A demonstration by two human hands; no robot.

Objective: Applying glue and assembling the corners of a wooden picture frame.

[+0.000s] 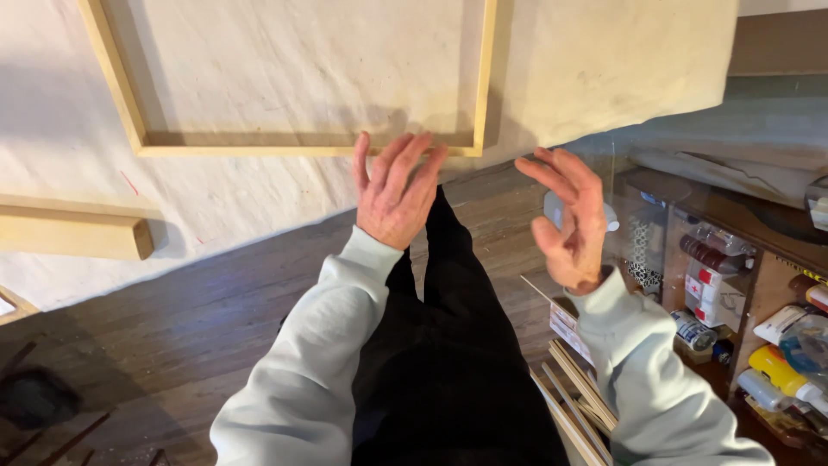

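A white-covered table point(259, 198) fills the upper frame, carrying a wooden frame point(302, 148) at top centre. The left hand point(395, 194), fingers spread, has its fingertips at the frame's lower rail. The right hand point(571, 220) hangs open and empty beyond the table edge.

Pale wooden frame point(306, 148) — flat on cloth-covered table point(216, 207)

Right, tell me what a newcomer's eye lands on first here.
Two open hands, the left hand and right hand, raised empty in the middle. Just above them a pale wooden frame lies on a white table, the left fingertips at its lower edge. At right, a cluttered shelf of bottles and tubes.
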